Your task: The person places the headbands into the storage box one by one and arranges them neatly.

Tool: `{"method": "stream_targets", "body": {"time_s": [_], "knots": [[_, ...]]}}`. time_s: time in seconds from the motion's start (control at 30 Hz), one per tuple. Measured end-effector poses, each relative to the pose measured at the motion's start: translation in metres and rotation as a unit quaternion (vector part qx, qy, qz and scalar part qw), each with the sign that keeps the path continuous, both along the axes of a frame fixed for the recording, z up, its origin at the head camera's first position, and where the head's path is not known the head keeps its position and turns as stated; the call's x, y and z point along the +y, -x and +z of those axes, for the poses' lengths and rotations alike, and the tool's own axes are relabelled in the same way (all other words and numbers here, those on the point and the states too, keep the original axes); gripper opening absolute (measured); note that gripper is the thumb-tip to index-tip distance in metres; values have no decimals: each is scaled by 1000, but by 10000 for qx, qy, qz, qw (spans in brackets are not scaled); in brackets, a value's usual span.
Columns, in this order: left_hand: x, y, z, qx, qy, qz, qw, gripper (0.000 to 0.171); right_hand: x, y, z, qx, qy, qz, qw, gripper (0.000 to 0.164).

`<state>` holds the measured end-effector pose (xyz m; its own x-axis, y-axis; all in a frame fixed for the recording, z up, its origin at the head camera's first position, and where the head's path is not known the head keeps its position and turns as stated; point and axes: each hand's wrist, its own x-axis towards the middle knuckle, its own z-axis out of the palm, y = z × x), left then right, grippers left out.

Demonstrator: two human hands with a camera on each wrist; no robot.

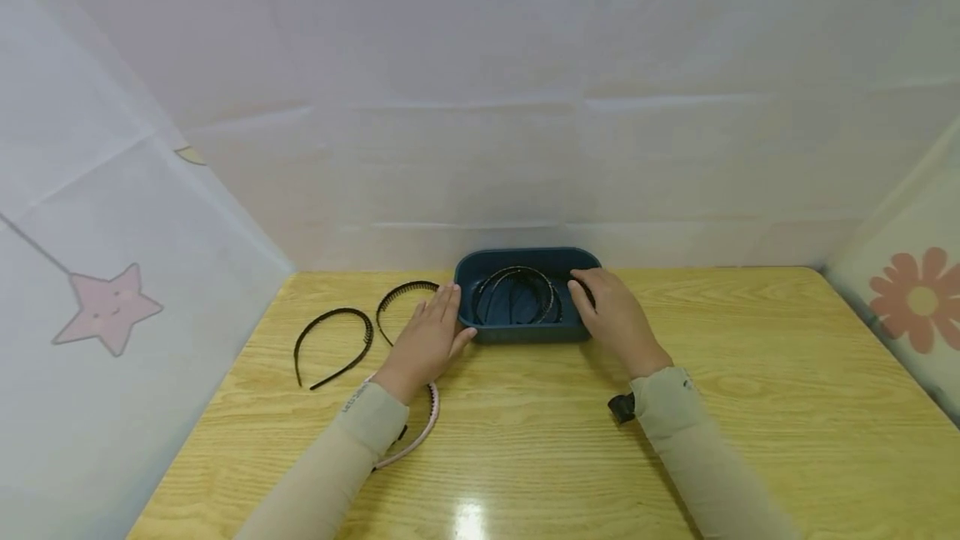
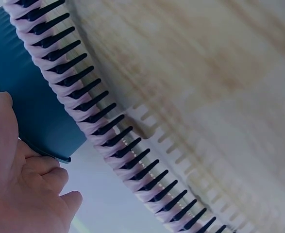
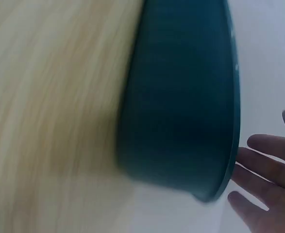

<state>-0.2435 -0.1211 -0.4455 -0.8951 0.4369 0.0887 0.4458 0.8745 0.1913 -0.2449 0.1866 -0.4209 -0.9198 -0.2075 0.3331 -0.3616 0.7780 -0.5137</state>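
In the head view, a wood-grain table [image 1: 525, 448] meets a pale cloth backdrop [image 1: 465, 107] along its back edge; a pink star [image 1: 108, 307] is printed beyond the left edge, an orange flower [image 1: 922, 300] beyond the right. The dark blue bin [image 1: 528, 336] stands near the middle of the back edge, with dark headbands [image 1: 553, 298] inside. The left hand [image 1: 423, 340] lies against the bin's left end, fingers straight, thumb apart at its front. The right hand [image 1: 618, 323] is at the other end, fingers slightly bent over the rim. Toward the table's back-left corner lie a black headband [image 1: 368, 330] and a toothed headband [image 1: 408, 284], the latter partly behind the left hand; a pink headband [image 1: 433, 415] shows beneath that arm.

The left wrist view brings out the pink headband's gathered covering and black teeth, with the left hand's fingers at the bin beyond.

The right wrist view shows the bin's outer wall and the right hand's fingers spread, loosely extended, by its rim; neither hand has hold of a headband.
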Motion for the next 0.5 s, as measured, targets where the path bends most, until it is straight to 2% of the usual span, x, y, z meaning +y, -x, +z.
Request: {"method": "stream_targets", "body": {"time_s": [0.27, 0.5], "knots": [[0, 0, 0, 9, 47, -33, 10000, 77, 25, -2, -14, -474, -1241, 176, 9910, 65], [2, 0, 0, -4, 40, -6, 10000, 77, 31, -4, -22, -631, -1424, 133, 9877, 75]]}}
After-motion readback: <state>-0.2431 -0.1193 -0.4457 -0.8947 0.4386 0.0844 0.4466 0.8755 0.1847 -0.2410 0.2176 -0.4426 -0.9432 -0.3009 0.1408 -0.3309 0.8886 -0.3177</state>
